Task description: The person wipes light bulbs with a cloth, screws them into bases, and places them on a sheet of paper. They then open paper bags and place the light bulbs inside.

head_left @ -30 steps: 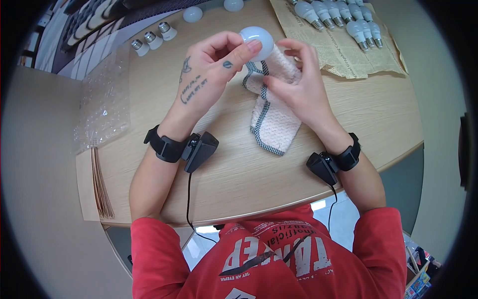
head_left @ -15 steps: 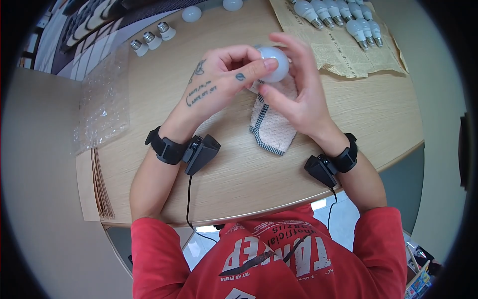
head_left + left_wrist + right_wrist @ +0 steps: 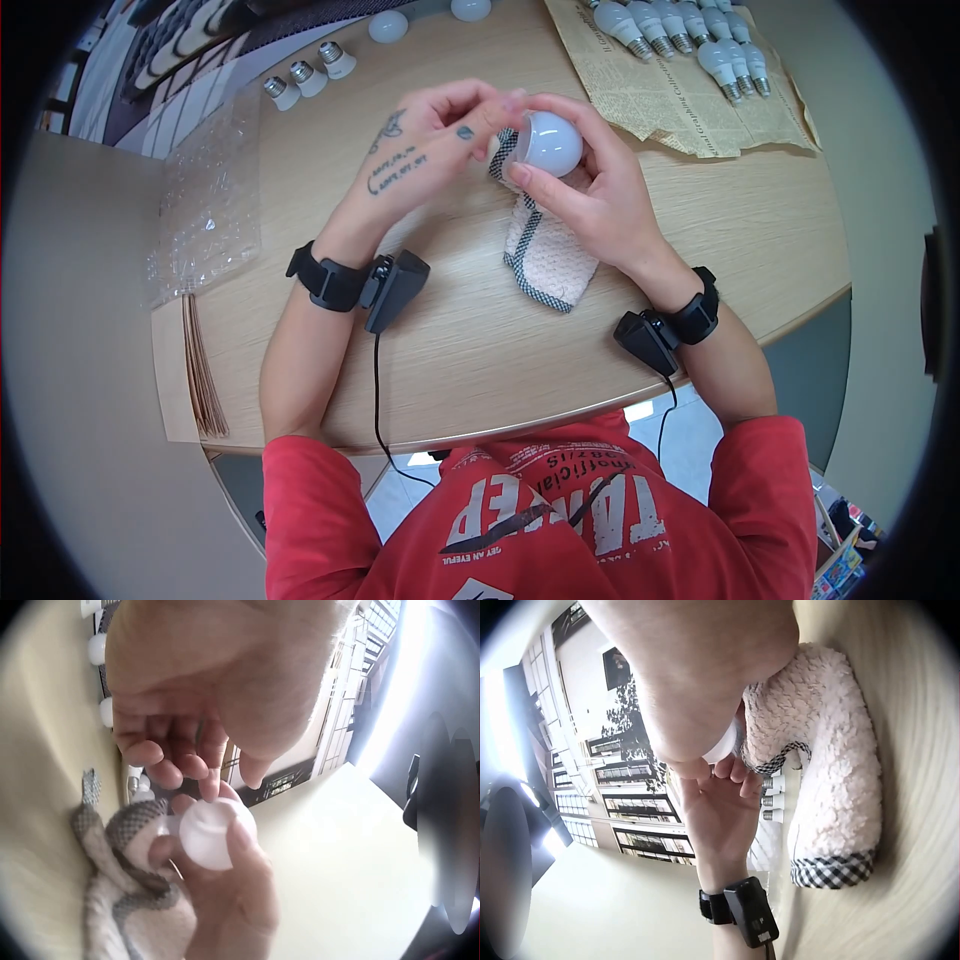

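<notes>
A white round light bulb cover [image 3: 556, 146] is in my right hand [image 3: 605, 200], between the thumb and the curled fingers. Bunched behind and below it is a pale fluffy cloth [image 3: 553, 255] with a checked border, its lower end hanging toward the table. My left hand [image 3: 425, 145] is just left of the cover, thumb and forefinger near its edge. In the left wrist view, the left fingers [image 3: 166, 776] are loosely bent and apart from the thumb, with nothing between them. The forefinger tip is right at the cover [image 3: 206, 838]. In the right wrist view, my right hand hides most of the cover.
Several screw-base bulbs [image 3: 717, 62] lie on printed brown paper [image 3: 690, 125] at the back right. Three bulb bases [image 3: 303, 78] and two white covers [image 3: 388, 27] stand at the back left. Clear bubble wrap [image 3: 208, 215] and folded brown paper [image 3: 200, 375] lie along the left edge.
My left hand held the cover, brought it down and right into my right hand, and let go. My right fingers have closed round it; the left hand has drawn back slightly left.
</notes>
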The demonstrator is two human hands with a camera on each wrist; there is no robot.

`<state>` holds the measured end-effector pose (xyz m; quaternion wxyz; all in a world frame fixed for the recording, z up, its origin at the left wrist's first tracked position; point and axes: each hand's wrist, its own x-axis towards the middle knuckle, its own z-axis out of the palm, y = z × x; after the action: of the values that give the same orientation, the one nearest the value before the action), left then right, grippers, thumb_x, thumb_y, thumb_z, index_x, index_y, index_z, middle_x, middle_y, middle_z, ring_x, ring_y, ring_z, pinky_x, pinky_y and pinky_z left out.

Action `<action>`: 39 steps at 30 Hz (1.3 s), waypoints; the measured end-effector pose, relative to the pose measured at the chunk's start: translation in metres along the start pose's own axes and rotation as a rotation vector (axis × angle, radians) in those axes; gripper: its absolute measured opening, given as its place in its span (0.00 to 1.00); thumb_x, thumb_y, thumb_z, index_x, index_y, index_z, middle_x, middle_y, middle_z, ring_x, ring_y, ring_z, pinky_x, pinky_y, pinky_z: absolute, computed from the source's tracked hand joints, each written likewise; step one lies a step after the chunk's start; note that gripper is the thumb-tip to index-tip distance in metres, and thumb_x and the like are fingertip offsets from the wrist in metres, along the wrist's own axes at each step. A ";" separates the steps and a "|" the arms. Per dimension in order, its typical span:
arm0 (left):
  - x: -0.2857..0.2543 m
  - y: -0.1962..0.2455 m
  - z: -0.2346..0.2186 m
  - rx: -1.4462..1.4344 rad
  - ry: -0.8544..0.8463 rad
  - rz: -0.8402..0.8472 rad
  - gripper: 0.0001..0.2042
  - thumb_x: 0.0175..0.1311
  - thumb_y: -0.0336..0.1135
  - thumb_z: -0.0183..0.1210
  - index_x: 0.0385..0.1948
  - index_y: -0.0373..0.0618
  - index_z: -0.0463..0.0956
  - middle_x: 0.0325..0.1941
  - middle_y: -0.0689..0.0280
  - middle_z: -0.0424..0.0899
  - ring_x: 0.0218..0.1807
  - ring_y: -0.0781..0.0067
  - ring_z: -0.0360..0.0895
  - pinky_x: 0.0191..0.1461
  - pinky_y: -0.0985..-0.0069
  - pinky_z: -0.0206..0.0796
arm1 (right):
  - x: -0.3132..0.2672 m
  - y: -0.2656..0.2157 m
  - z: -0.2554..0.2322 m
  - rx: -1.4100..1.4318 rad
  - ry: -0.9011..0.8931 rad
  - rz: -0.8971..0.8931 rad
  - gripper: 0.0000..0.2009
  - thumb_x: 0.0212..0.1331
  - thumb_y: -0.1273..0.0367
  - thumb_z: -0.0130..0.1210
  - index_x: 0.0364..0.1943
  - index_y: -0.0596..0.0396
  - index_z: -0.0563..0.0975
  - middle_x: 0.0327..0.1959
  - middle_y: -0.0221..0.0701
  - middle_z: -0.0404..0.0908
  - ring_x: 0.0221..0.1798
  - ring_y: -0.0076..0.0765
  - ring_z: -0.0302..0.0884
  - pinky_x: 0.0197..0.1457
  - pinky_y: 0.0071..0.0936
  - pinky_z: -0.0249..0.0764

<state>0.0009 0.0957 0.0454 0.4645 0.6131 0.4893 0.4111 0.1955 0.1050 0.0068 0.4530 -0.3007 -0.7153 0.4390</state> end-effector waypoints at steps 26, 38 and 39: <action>0.009 -0.083 -0.151 0.789 0.525 -0.044 0.10 0.60 0.45 0.62 0.39 0.57 0.84 0.76 0.55 0.60 0.73 0.50 0.61 0.69 0.62 0.61 | 0.000 0.001 0.000 -0.072 -0.038 -0.032 0.23 0.55 0.64 0.65 0.55 0.53 0.75 0.46 0.35 0.80 0.42 0.31 0.81 0.42 0.25 0.78; 0.008 -0.072 -0.154 0.847 0.695 0.028 0.19 0.58 0.47 0.65 0.48 0.50 0.81 0.45 0.62 0.80 0.45 0.67 0.77 0.51 0.72 0.68 | 0.000 0.000 0.000 -0.045 -0.032 -0.028 0.24 0.54 0.64 0.66 0.55 0.54 0.75 0.45 0.35 0.80 0.42 0.31 0.81 0.42 0.25 0.78; 0.008 -0.074 -0.156 0.877 0.717 0.043 0.20 0.57 0.47 0.65 0.49 0.50 0.80 0.43 0.62 0.80 0.44 0.67 0.77 0.50 0.72 0.68 | 0.000 0.000 0.000 -0.045 -0.030 -0.028 0.24 0.54 0.64 0.66 0.55 0.54 0.75 0.45 0.35 0.80 0.42 0.31 0.81 0.42 0.25 0.78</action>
<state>-0.1629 0.1362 0.0099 -0.0373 0.5804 0.7289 0.3612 0.1953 0.1053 0.0068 0.4413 -0.2944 -0.7358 0.4209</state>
